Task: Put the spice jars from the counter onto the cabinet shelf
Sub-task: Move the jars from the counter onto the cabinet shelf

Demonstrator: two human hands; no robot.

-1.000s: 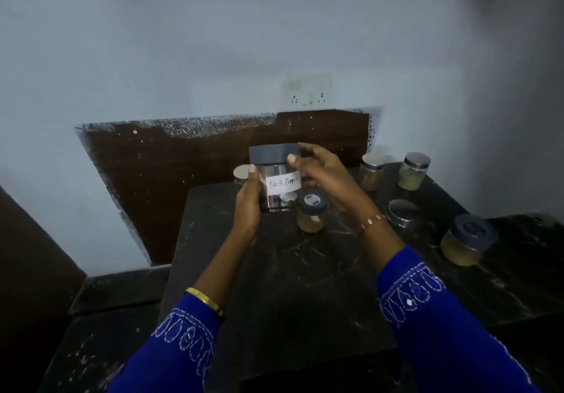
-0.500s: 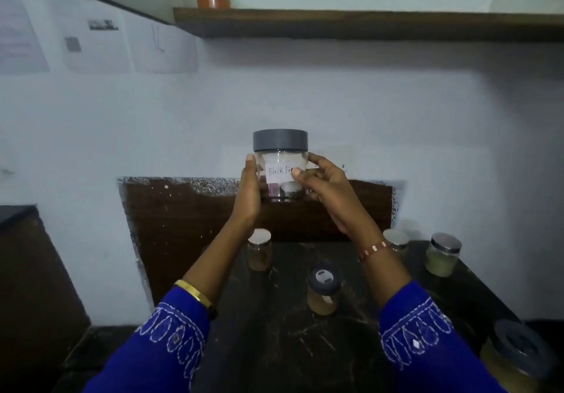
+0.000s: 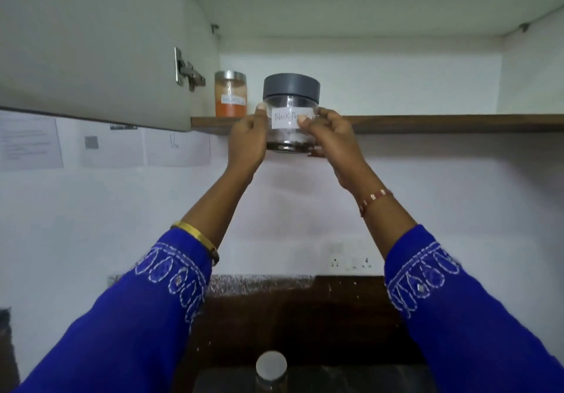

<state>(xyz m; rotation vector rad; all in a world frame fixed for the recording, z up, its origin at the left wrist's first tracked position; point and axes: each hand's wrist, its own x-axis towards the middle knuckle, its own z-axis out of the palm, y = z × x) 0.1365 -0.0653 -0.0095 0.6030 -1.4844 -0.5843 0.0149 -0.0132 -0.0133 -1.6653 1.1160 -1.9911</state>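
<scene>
Open cabinet shelf is sitting level with your upright black pepper jar. Left hand and right hand fingers are gripping its sides; its base is hanging below the shelf edge.

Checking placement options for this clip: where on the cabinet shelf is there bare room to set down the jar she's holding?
The shelf shows bare board from the held black pepper jar rightward to the cabinet's right wall. The left end is crowded: an orange spice jar stands beside the open door and its hinge. Both the left hand and right hand grip the jar.
</scene>
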